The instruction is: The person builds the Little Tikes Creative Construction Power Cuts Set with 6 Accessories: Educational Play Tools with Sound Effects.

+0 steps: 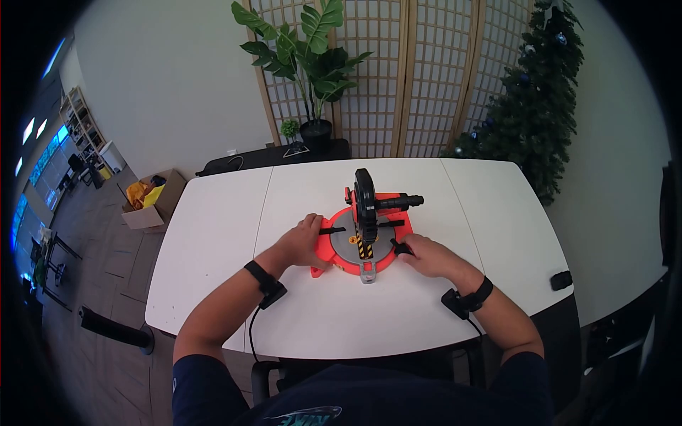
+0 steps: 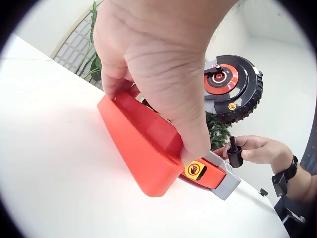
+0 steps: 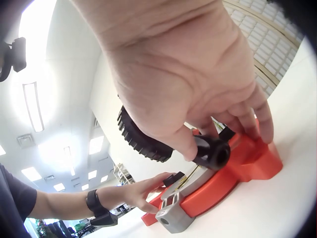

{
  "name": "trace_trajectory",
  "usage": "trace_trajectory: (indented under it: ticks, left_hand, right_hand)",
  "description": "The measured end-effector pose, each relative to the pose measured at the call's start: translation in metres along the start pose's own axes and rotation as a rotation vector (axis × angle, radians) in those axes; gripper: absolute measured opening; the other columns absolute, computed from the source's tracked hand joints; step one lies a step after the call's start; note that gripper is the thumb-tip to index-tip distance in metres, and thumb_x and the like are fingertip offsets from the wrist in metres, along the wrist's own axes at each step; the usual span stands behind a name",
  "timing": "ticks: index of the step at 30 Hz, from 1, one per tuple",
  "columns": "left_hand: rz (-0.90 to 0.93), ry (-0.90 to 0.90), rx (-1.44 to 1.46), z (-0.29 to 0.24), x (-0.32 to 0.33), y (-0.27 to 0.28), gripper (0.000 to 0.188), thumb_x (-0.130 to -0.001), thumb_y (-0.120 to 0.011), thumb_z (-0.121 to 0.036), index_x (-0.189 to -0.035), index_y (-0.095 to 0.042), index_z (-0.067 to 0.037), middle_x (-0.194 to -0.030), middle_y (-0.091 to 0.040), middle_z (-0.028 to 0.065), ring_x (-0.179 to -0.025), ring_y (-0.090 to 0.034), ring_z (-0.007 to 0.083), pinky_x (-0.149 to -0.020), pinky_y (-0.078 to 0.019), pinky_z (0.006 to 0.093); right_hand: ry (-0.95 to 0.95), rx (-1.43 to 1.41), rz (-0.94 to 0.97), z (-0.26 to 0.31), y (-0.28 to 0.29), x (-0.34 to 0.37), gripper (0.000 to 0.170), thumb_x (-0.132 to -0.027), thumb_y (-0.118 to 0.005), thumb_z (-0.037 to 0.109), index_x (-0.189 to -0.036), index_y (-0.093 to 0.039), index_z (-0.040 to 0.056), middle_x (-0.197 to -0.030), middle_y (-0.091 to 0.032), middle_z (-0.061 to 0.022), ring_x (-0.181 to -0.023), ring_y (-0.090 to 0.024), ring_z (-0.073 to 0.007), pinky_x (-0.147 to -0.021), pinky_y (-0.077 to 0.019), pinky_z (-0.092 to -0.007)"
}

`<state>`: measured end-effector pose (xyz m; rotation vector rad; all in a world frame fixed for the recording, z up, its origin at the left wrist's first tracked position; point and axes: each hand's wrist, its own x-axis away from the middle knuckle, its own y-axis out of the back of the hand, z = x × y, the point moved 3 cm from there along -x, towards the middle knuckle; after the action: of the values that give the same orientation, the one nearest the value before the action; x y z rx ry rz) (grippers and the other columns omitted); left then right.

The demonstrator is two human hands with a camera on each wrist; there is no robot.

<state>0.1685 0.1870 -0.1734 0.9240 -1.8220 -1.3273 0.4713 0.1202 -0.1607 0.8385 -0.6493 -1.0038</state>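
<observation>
A toy miter saw with a red base (image 1: 325, 245), a grey round turntable (image 1: 344, 246) and a black blade guard (image 1: 365, 202) stands on the white table. My left hand (image 1: 301, 243) grips the left side of the base, its thumb on the near edge and fingers over the far part, as the left wrist view shows. With my right hand (image 1: 430, 257) I pinch a black threaded knob (image 2: 235, 156) between thumb and finger, above the right side of the base. The other right fingers reach down to the red base in the right wrist view.
The white table (image 1: 213, 234) surrounds the saw, and a small black object (image 1: 560, 280) lies at its right edge. Behind stand a potted plant (image 1: 316, 131), a lattice screen (image 1: 440, 85) and a decorated Christmas tree (image 1: 533, 106). A cardboard box (image 1: 170, 195) is on the left floor.
</observation>
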Motion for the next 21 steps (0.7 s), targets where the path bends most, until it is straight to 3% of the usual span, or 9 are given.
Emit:
trace_trajectory:
  ticks: [5, 14, 21]
  left_hand:
    - [0.008, 0.008, -0.001, 0.0, 0.001, -0.001, 0.133, -0.054, -0.089, -0.058, -0.149, -0.025, 0.009, -0.15, -0.034, 0.0255, -0.13, -0.052, 0.0388, -0.106, -0.0481, 0.0395]
    - [0.002, 0.006, 0.038, 0.0, 0.001, 0.004, 0.131, -0.052, -0.09, -0.058, -0.148, -0.03, 0.008, -0.149, -0.036, 0.0254, -0.125, -0.056, 0.0388, -0.104, -0.0498, 0.039]
    - [-0.024, -0.004, -0.021, 0.001, -0.002, 0.005, 0.127, -0.05, -0.091, -0.058, -0.144, -0.036, 0.007, -0.146, -0.042, 0.0251, -0.124, -0.057, 0.0379, -0.104, -0.0498, 0.0391]
  right_hand:
    - [0.008, 0.078, -0.022, 0.001, -0.004, 0.001, 0.034, -0.097, -0.062, 0.026, -0.116, -0.056, -0.0007, -0.113, -0.062, -0.0212, -0.105, -0.062, -0.0387, -0.09, -0.0497, -0.0456]
    - [0.043, 0.068, -0.06, -0.003, -0.009, 0.002, 0.03, -0.098, -0.06, 0.025, -0.11, -0.054, -0.0021, -0.107, -0.062, -0.0226, -0.101, -0.063, -0.04, -0.086, -0.0502, -0.0464]
    - [-0.037, -0.056, -0.027, -0.009, -0.004, 0.001, 0.038, -0.1, -0.058, 0.026, -0.123, -0.051, -0.0036, -0.111, -0.063, -0.0238, -0.104, -0.063, -0.0392, -0.089, -0.05, -0.0449]
